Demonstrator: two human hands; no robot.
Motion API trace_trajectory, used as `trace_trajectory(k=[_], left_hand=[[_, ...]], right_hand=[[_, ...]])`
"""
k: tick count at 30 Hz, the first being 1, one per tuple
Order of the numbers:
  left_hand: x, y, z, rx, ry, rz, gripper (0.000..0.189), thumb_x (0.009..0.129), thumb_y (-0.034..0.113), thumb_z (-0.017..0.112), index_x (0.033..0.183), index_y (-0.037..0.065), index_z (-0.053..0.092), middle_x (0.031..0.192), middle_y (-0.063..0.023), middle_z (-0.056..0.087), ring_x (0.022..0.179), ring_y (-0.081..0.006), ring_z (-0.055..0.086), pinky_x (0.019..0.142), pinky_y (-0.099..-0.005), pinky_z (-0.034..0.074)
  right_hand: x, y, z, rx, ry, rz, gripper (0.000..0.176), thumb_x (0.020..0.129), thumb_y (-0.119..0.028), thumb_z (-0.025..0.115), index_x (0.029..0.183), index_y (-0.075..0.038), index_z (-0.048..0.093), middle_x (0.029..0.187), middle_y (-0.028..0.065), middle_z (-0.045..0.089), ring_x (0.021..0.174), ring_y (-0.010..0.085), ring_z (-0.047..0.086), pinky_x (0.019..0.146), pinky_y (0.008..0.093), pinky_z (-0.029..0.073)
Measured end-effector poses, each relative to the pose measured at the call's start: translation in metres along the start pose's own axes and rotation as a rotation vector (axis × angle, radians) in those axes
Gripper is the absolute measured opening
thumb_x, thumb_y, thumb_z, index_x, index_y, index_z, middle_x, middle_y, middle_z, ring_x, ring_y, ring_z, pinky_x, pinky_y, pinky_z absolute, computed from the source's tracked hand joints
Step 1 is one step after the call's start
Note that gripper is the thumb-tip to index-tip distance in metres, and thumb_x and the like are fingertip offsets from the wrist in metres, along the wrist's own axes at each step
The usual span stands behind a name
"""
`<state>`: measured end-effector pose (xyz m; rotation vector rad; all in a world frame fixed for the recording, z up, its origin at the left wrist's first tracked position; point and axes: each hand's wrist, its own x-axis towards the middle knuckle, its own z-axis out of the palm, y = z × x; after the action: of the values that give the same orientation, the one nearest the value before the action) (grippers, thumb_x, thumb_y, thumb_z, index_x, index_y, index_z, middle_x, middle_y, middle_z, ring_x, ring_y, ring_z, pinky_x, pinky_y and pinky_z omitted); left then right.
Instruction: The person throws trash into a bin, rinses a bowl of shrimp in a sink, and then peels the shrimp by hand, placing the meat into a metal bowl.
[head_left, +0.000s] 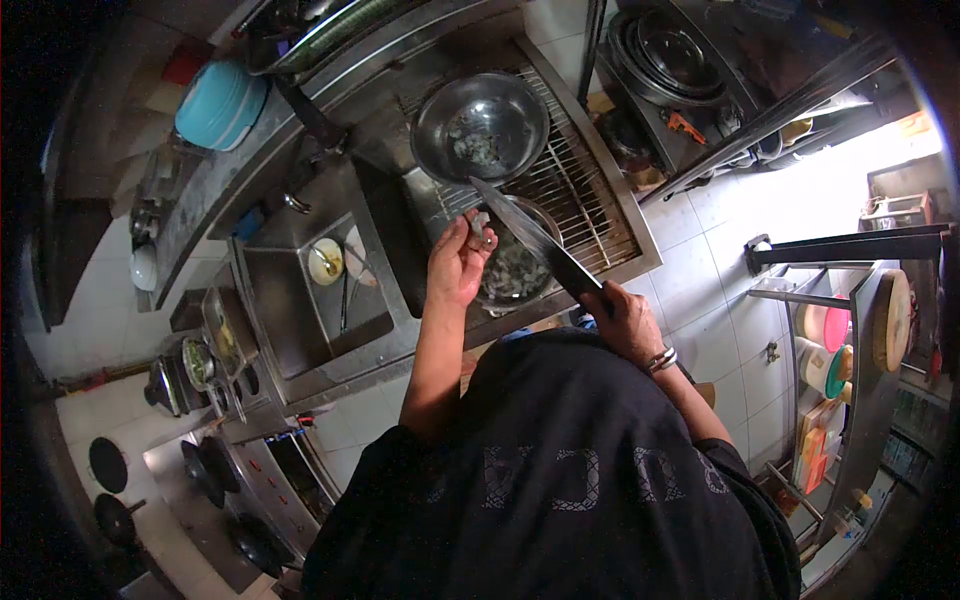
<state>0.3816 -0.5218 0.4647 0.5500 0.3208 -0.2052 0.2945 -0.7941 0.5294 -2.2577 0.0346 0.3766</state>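
Observation:
My left hand point(458, 265) is raised palm up over the counter, its fingertips closed on a small, wet, greyish shrimp point(480, 222). My right hand point(628, 322) grips the handle of a large kitchen knife point(535, 242). The blade points away from me, and its tip lies just past my left fingertips. Beneath the knife sits a metal bowl point(552, 222) with many translucent greyish pieces in it, partly hidden by the blade and my left hand. Farther off, a second metal bowl point(425, 125) holds a smaller heap of similar pieces.
Both bowls stand on a wire rack point(600, 205) set in the steel counter. On the left is a sink point(290, 330) containing a small bowl point(325, 262). A turquoise container point(220, 105) stands on the ledge. Stacked pans point(665, 60) occupy a shelf at upper right.

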Motion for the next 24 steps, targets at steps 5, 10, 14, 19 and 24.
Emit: trace_trajectory(k=[5,10,14,19,24], left_hand=[[-0.002,0.0,0.001,0.033,-0.069,0.029,0.029,0.092,0.003,0.057,0.121,0.001,0.056,0.094,-0.0093,0.063,0.089,-0.0209,0.062,0.089,-0.0375,0.05],[0.001,-0.003,-0.006,0.037,-0.086,0.129,0.029,0.089,-0.001,0.059,0.118,0.002,0.061,0.101,-0.0077,0.066,0.09,-0.0183,0.063,0.089,-0.0363,0.049],[0.004,-0.001,-0.011,0.044,-0.112,0.166,0.03,0.087,-0.002,0.061,0.117,0.002,0.061,0.098,-0.007,0.067,0.089,-0.0184,0.063,0.091,-0.0366,0.049],[0.009,0.001,-0.016,0.108,-0.049,0.244,0.042,0.083,-0.004,0.066,0.123,0.005,0.057,0.091,-0.0049,0.068,0.089,-0.0161,0.063,0.088,-0.0369,0.05],[0.008,0.009,-0.006,0.182,-0.054,0.254,0.055,0.081,-0.006,0.067,0.13,0.01,0.048,0.088,-0.0047,0.068,0.086,-0.0148,0.064,0.086,-0.0364,0.051]], right_hand=[[0.0,0.0,0.001,0.002,-0.007,-0.005,0.03,0.092,-0.032,0.06,0.084,-0.003,0.057,0.071,0.0223,0.062,0.07,0.0427,0.062,0.058,0.0468,0.046],[-0.001,-0.001,0.002,-0.012,-0.006,-0.057,0.029,0.092,-0.031,0.06,0.085,-0.004,0.056,0.07,0.023,0.061,0.071,0.0438,0.061,0.058,0.0479,0.046],[0.0,-0.001,0.003,-0.034,-0.007,-0.065,0.029,0.091,-0.031,0.06,0.084,-0.004,0.055,0.069,0.0227,0.06,0.07,0.0443,0.06,0.057,0.0485,0.046],[0.001,-0.002,0.002,-0.01,-0.019,-0.091,0.028,0.091,-0.03,0.061,0.082,-0.004,0.054,0.067,0.0224,0.059,0.069,0.0446,0.059,0.056,0.0492,0.045],[0.002,0.0,0.004,-0.011,-0.038,-0.072,0.034,0.091,-0.036,0.06,0.083,-0.004,0.057,0.069,0.0222,0.061,0.07,0.0443,0.061,0.059,0.0486,0.046]])
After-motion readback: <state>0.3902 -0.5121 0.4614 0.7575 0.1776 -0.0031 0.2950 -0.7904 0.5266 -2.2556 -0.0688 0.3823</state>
